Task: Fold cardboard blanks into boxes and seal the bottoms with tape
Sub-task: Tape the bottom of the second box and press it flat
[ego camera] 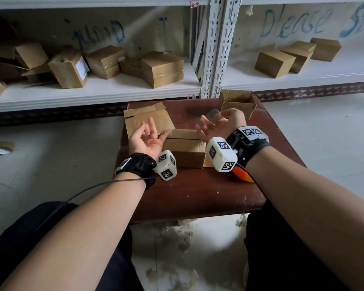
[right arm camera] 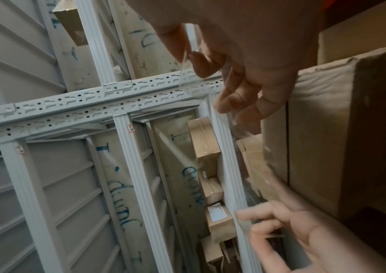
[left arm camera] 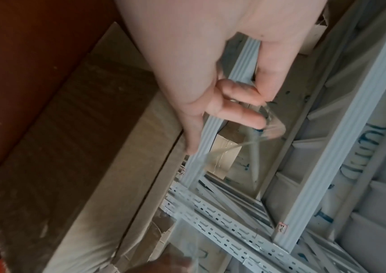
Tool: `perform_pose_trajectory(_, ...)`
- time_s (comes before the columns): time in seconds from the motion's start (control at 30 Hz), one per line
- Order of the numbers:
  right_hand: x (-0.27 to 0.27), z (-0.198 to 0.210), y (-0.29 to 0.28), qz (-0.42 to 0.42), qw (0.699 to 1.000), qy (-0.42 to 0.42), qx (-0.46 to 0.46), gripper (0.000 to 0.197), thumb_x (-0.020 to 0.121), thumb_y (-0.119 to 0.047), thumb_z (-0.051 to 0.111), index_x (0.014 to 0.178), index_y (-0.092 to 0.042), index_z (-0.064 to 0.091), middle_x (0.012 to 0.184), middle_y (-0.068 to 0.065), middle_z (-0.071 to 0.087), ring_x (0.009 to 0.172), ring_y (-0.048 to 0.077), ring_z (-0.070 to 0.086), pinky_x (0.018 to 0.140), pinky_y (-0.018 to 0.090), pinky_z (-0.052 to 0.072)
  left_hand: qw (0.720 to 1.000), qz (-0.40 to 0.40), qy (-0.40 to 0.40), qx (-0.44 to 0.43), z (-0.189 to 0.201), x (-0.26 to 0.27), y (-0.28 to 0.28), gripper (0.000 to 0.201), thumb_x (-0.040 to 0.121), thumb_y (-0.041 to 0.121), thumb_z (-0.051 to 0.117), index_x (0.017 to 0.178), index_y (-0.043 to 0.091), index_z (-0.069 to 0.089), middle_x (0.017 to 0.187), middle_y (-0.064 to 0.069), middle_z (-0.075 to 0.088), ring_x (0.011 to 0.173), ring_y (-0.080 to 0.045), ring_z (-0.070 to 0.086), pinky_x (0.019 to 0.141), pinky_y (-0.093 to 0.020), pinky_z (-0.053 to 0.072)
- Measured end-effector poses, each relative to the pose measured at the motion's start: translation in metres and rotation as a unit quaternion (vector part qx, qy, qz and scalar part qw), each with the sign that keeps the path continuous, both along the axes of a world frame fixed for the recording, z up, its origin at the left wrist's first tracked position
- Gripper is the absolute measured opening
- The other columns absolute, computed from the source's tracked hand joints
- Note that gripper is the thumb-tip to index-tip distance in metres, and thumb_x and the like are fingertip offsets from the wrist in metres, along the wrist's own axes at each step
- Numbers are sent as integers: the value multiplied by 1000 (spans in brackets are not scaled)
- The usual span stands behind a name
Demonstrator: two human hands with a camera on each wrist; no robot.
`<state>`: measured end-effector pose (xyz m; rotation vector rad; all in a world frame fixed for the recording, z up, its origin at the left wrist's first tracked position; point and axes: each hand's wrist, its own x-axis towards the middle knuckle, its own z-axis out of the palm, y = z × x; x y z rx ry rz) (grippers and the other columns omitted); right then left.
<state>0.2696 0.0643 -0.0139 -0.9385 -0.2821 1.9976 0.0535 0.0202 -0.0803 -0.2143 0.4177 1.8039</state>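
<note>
A folded cardboard box (ego camera: 185,151) stands shut side up in the middle of the brown table (ego camera: 198,196). Both hands hover palm-up just behind it. My left hand (ego camera: 150,131) holds one end of a clear tape strip (left arm camera: 271,127) at its curled fingertips (left arm camera: 243,96). My right hand (ego camera: 208,124) pinches the other end of the tape strip (right arm camera: 184,83) between thumb and forefinger. The strip spans the gap between the hands above the box (right arm camera: 327,129). In the head view the tape is almost invisible.
Flat cardboard blanks (ego camera: 147,117) lie at the table's back left, and an open box (ego camera: 237,101) stands at the back right. An orange tool (ego camera: 243,175) lies under my right wrist. A tape roll (ego camera: 1,148) sits on the floor at left. White shelving (ego camera: 216,49) holds several boxes.
</note>
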Motion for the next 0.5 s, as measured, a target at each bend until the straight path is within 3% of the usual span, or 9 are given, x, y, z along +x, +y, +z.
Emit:
perform_pose_trajectory(0.1, -8, -9, 9, -13, 999, -29, -44, 33, 101, -36, 36, 92, -8, 51, 103, 8, 60, 88, 24, 60, 101, 42, 46, 1000, -11, -2, 8, 1, -2, -2, 15, 96, -2, 62, 100, 11, 55, 72, 3, 67, 98, -20, 78, 101, -83, 36)
perform_pose_trajectory(0.17, -11, -16, 13, -29, 997, -33, -60, 36, 103, -39, 32, 98, -8, 50, 104, 4, 59, 87, 23, 60, 108, 47, 44, 1000, -11, -10, 10, 1, -3, -5, 13, 96, -1, 63, 96, 9, 56, 82, 3, 63, 89, -20, 79, 99, -85, 34)
perform_pose_trajectory(0.3, -12, -23, 14, -56, 996, -35, -67, 35, 105, -37, 29, 95, -9, 48, 100, 3, 57, 83, 23, 59, 87, 50, 49, 1000, -15, -23, 5, 3, -3, -7, 13, 95, -1, 64, 102, 8, 57, 116, 4, 65, 81, -17, 78, 100, -87, 30)
perform_pose_trajectory(0.4, -7, -22, 11, -48, 997, -19, -65, 33, 104, -37, 36, 92, -9, 49, 85, 6, 65, 83, 23, 59, 105, 49, 45, 1000, -30, -6, -4, 5, -2, -8, 10, 94, 1, 66, 96, 8, 59, 125, 2, 68, 82, -16, 78, 99, -88, 31)
perform_pose_trajectory(0.47, -5, -20, 9, -30, 998, -29, -49, 28, 102, -40, 50, 100, -12, 52, 71, 4, 66, 78, 19, 60, 112, 51, 42, 999, -35, 17, -14, 6, 0, -9, 12, 95, 1, 65, 91, 9, 58, 118, -2, 69, 84, -17, 79, 101, -86, 32)
perform_pose_trajectory(0.5, -5, -20, 9, -22, 998, -45, -33, 28, 101, -43, 58, 108, -16, 53, 76, 2, 64, 76, 16, 60, 112, 53, 42, 999, -36, 32, -18, 6, 1, -9, 11, 96, 1, 64, 94, 9, 57, 110, -3, 69, 86, -18, 79, 102, -84, 33)
